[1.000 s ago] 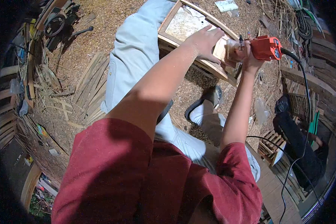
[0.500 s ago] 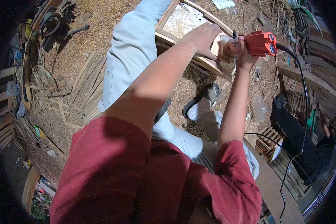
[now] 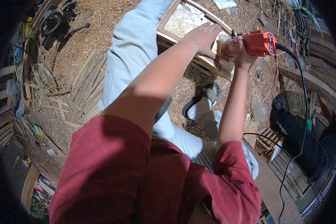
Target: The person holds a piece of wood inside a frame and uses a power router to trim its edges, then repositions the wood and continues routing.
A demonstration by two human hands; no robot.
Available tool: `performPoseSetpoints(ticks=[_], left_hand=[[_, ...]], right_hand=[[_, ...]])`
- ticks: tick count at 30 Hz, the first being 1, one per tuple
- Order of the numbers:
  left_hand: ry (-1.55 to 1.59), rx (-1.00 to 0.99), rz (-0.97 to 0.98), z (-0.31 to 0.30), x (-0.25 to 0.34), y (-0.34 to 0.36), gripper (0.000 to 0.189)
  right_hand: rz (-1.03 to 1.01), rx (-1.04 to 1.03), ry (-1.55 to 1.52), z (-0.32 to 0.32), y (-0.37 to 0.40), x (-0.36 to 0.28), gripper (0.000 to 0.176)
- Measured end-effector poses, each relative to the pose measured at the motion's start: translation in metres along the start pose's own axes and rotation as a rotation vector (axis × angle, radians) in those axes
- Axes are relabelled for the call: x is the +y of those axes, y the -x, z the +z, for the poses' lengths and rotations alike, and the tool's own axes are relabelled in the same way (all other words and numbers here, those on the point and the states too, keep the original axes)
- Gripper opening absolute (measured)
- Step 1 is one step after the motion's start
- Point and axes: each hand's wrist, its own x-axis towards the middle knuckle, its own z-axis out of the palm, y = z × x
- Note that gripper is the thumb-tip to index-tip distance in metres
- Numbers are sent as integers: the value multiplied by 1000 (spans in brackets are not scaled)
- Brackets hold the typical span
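Observation:
My right hand [image 3: 244, 56] is wrapped around a red corded trim router [image 3: 258, 43], which lies with its clear base turned toward my left hand. The base rests at the right end of a wooden frame [image 3: 212, 64] with a pale, stained panel [image 3: 183, 19] set inside it. Flat across the frame, my left hand [image 3: 204, 40] has its fingers stretched out and thumb apart, close beside the router base. The bit and the spot where it meets the wood are hidden. Near my left leg [image 3: 132, 41], the frame's left end is in view.
A black cord [image 3: 304, 93] runs from the router down the right side. Sawdust [image 3: 100, 16] covers the ground. Thin wood strips [image 3: 87, 82] lie at left, a small slatted wooden piece [image 3: 267, 142] at right, and a clear plastic bag [image 3: 258, 107] near my foot.
Both hands keep nearly the same place on the frame and router. The router and its base have shifted only very slightly.

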Motion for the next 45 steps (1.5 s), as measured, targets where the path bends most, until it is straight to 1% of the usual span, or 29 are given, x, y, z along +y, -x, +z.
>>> performPoseSetpoints(ticks=[2, 5, 8, 11, 14, 17, 19, 21, 23, 26, 29, 32, 35, 37, 39, 40, 42, 44, 45], left_hand=[[-3, -34, -29, -8, 5, 2, 117], [-4, 9, 12, 0, -1, 0, 117], [-14, 15, 15, 2, -1, 0, 116], [-14, 33, 13, 10, -6, -3, 114], [4, 12, -38, 6, -1, -1, 113], [21, -34, -59, -6, 5, 1, 113], [21, -29, -58, -6, 5, 1, 113], [28, -9, -48, -3, 3, 0, 112], [39, 28, -28, 7, -2, -1, 112], [1, 46, -11, 10, -3, -2, 113], [13, 42, -4, 5, -1, 0, 114], [19, 35, 1, -5, 5, 4, 114], [-8, 41, 31, 4, -1, 1, 118], [-19, 28, 18, -1, 1, 2, 120], [-35, 19, 12, -2, 2, 3, 122], [-45, 18, 11, -2, 2, 3, 123], [-61, 17, 6, -1, 3, 3, 123], [-72, 15, -1, 1, 2, 2, 122], [-65, 9, -2, 0, 3, 2, 123]], right_hand=[[25, 4, 32, 2, 4, -17, 38], [80, 5, -33, 2, 2, -8, 37], [-38, 0, 2, 3, 1, -2, 36], [-70, -27, 177, 2, 0, -4, 39], [-21, -40, 48, 6, 4, -17, 39], [40, -43, 36, 3, 0, -8, 40], [149, -47, -29, 5, 2, -25, 40], [118, -55, 2, 4, 0, -22, 39], [-57, -66, 127, -2, -8, 7, 37], [31, -52, 57, -3, -9, -1, 33], [28, -56, 145, -2, -11, -9, 30], [59, -81, 287, -5, -17, -7, 36], [-4, -23, 124, -4, -19, 4, 42], [-55, -70, 191, -9, -24, 10, 45], [-85, -88, 227, -14, -25, 15, 38], [-91, -84, 228, -15, -25, 17, 31], [-80, -74, 156, -17, -24, 19, 24], [-44, -62, 10, -17, -22, 18, 25], [-47, -51, 48, -19, -22, 17, 28]])
